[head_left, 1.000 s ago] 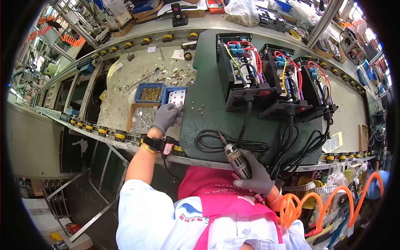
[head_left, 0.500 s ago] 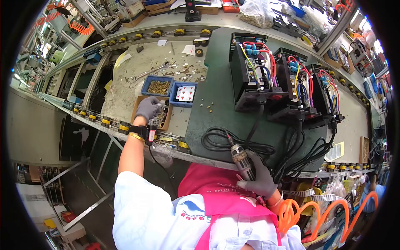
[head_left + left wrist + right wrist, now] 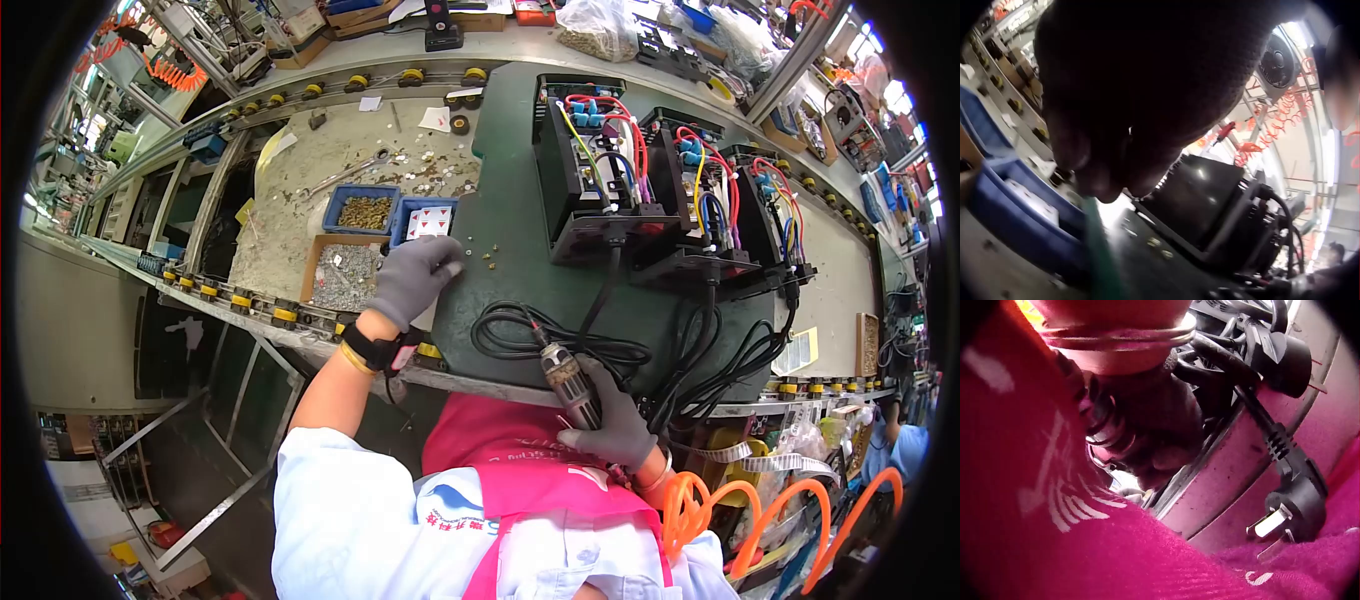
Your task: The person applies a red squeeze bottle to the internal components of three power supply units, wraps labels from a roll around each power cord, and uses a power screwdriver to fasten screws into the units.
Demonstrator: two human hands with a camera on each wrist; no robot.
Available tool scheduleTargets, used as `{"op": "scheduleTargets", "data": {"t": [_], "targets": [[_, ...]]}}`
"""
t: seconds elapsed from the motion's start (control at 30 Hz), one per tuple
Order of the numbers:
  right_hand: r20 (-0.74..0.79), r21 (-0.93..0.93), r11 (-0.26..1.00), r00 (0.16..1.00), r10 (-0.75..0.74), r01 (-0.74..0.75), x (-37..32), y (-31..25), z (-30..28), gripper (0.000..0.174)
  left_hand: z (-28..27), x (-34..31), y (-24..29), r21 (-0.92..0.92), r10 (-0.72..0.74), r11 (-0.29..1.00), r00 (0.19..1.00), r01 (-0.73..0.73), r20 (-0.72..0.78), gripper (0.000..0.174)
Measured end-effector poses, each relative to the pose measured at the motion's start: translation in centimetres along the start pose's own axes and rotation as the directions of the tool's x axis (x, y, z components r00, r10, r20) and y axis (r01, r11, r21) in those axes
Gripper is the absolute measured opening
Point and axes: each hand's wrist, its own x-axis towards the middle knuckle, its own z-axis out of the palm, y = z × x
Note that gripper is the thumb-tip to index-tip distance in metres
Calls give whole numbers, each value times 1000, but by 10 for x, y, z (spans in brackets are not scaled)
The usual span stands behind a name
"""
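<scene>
My gloved left hand [image 3: 413,281] hovers by the left edge of the green board [image 3: 500,285], just right of the cardboard box of small metal parts [image 3: 342,278]. In the left wrist view its dark fingertips bunch together; I cannot tell whether they pinch something small. Beside it are a blue bin with white label sheets [image 3: 429,222] and a blue bin of brass-coloured screws [image 3: 363,212]. A few loose brass screws [image 3: 489,262] lie on the board. My gloved right hand [image 3: 622,428] grips a power screwdriver [image 3: 568,382], bit pointing up and left, at the table's front edge.
Several black housings with exposed wiring [image 3: 590,150] stand on the board's right half. Their black power cords [image 3: 500,342] coil toward the front edge, where a plug [image 3: 1297,509] hangs. An orange coiled hose [image 3: 790,490] runs at right. A wrench [image 3: 345,173] lies behind the bins.
My left hand went from the label bin to the cardboard box, then right to the board's edge. My right hand keeps hold of the screwdriver in nearly the same place.
</scene>
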Motion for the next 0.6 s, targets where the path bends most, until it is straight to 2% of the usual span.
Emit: {"op": "scheduleTargets", "data": {"t": [0.1, 0.2, 0.3, 0.4, 0.5, 0.53, 0.57, 0.6], "targets": [[-3, -29, 997, 998, -66, 66, 0, 10, 2, 101, 9, 9, 10, -13, -65, 998, 998, 65, 20, 21], [32, 80, 994, 997, 67, -69, -1, 2, 1, 103, 27, 15, 8, -3, 62, 998, 997, -62, -52, 20], [46, 121, 991, 997, 54, -59, -4, -2, -2, 104, 36, 21, 4, 60, 110, 992, 994, -110, -3, 17], [-6, 110, 988, 994, -108, 108, -10, 3, -6, 103, 37, 25, 1, 27, 41, 999, 997, -42, 60, 16], [7, 252, 962, 994, -108, 102, -22, -18, -21, 103, 34, 26, 0, 25, 96, 995, 995, -95, -19, 15], [-9, 311, 942, 991, -130, 126, -24, -23, -23, 103, 32, 26, 2, 31, 62, 998, 996, -60, -63, 17], [-26, 369, 917, 988, -154, 152, -26, -26, -25, 102, 30, 25, 7, -237, -28, 971, 999, 23, -19, 16], [-42, 424, 888, 983, -176, 177, -27, -29, -27, 101, 16, 21, 26, -481, -107, 868, 993, 119, 51, 16]]}}
